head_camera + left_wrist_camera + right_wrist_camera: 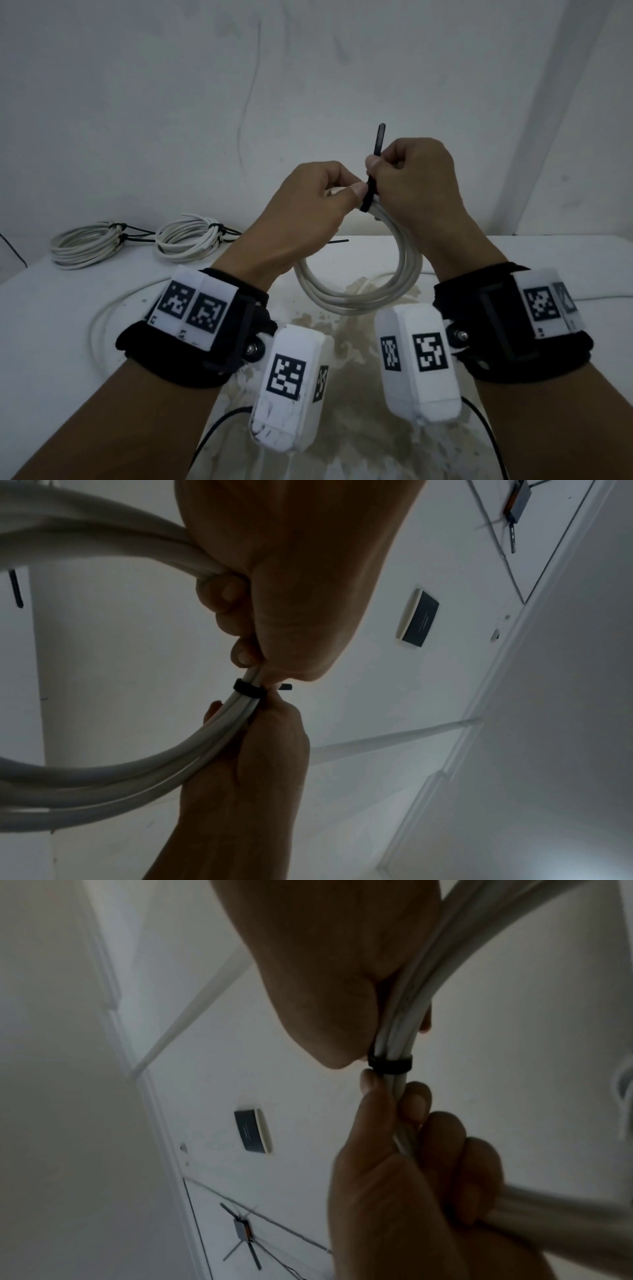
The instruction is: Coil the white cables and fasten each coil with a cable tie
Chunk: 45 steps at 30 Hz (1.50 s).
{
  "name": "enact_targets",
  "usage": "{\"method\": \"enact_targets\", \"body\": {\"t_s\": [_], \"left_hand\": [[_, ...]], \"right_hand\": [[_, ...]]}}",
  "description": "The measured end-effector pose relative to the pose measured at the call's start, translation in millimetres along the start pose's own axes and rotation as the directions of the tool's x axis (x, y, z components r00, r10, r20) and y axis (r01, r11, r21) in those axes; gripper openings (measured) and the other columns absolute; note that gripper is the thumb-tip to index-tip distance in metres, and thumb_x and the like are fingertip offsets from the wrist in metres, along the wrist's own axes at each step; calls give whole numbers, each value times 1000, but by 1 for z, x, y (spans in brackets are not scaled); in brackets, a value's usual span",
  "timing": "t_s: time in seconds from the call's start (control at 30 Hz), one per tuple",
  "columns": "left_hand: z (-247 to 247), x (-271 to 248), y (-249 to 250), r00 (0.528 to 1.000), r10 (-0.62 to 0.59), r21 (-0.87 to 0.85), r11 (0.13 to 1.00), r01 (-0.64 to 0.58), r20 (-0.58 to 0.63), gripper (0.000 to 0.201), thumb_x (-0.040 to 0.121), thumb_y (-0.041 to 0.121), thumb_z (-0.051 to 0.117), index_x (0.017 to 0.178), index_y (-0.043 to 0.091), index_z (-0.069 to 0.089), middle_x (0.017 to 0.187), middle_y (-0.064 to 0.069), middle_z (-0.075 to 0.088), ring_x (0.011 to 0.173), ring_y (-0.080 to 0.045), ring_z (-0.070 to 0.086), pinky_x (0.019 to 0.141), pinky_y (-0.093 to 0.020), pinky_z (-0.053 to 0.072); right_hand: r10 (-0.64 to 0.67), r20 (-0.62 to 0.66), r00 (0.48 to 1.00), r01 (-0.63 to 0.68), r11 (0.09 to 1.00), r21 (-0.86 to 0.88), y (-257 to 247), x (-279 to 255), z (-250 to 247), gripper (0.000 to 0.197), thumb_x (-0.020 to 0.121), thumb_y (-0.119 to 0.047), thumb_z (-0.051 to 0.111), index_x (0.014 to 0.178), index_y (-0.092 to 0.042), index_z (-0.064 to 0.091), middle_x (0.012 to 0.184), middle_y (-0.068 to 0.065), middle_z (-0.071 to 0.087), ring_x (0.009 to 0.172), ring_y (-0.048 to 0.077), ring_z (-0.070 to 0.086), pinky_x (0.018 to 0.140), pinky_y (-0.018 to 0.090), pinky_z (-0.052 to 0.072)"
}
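Right hand point(416, 178) pinches tail of thin black plastic cable tie point(375, 161), looped round held-up coil of white round cable point(359, 294). Left hand point(310, 202) grips coil beside tie. Two tied white coils point(137, 241) lie on white table point(548, 267); loose cable point(113, 308) remains, apparently uncoiled.
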<state>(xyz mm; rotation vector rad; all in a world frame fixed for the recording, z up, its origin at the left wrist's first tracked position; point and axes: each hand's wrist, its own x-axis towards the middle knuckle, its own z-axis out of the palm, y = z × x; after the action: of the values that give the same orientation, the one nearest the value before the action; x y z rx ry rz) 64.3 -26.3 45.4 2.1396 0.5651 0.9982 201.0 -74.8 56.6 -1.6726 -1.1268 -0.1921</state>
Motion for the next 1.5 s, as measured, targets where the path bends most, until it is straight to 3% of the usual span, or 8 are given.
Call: {"method": "enact_targets", "body": {"t_s": [0.2,0.43,0.57,0.7,0.83,0.93,1.07,1.5], "left_hand": [[3,0,-2,999,-41,-29,999,41,4,17,98,25,57,85,23,69,66,14,60,60,-3,52,57,-17,41],[3,-1,3,980,-183,-342,919,197,73,15,102,22,54,100,13,66,57,9,53,35,-1,42,39,-15,26],[4,2,-1,985,-171,-304,939,161,-7,18,100,24,56,106,12,68,56,15,54,38,3,47,39,-8,30],[1,3,-5,981,-191,-283,943,175,-27,18,101,25,54,103,13,67,53,17,53,35,4,45,38,-9,30],[-1,1,-6,985,-169,-271,947,172,32,20,103,27,51,96,17,66,53,15,50,35,1,43,40,-17,26],[-1,0,-7,989,-110,-255,958,131,96,21,104,25,50,95,17,67,50,17,50,37,0,44,42,-17,26],[4,-1,-11,986,-102,-214,968,129,130,22,104,21,49,91,18,66,49,18,50,37,0,44,41,-15,26],[15,1,-25,980,-145,-78,985,157,134,24,102,24,52,98,10,71,57,11,49,40,0,41,44,-13,31]], "right_hand": [[-111,-13,994,110,993,-52,2,-1,-3,20,91,-29,64,74,-19,63,67,-7,60,65,11,56,64,26,39],[-245,-18,969,241,964,-115,-10,3,-14,21,94,-30,60,77,-18,60,69,-3,60,69,18,57,67,29,40],[-192,61,979,193,981,-2,-8,2,-14,23,94,-31,63,82,-11,65,73,2,65,69,17,60,68,28,45],[-203,91,975,205,979,-10,-4,0,-11,25,91,-34,67,75,-14,66,71,-1,65,63,5,54,59,12,40],[-184,95,978,175,980,98,-7,-3,-10,23,90,-29,69,74,-15,64,85,3,68,64,17,67,55,35,59],[-119,108,987,100,981,167,-4,-4,-9,24,91,-24,69,75,-7,64,82,7,67,58,15,65,49,26,56],[-12,111,994,2,996,90,5,-1,-1,29,90,-22,68,64,-13,58,58,-7,53,49,-2,48,49,8,32],[113,33,993,-112,993,-25,21,0,21,19,82,-13,68,63,-10,64,60,3,58,68,21,60,64,25,41]]}}
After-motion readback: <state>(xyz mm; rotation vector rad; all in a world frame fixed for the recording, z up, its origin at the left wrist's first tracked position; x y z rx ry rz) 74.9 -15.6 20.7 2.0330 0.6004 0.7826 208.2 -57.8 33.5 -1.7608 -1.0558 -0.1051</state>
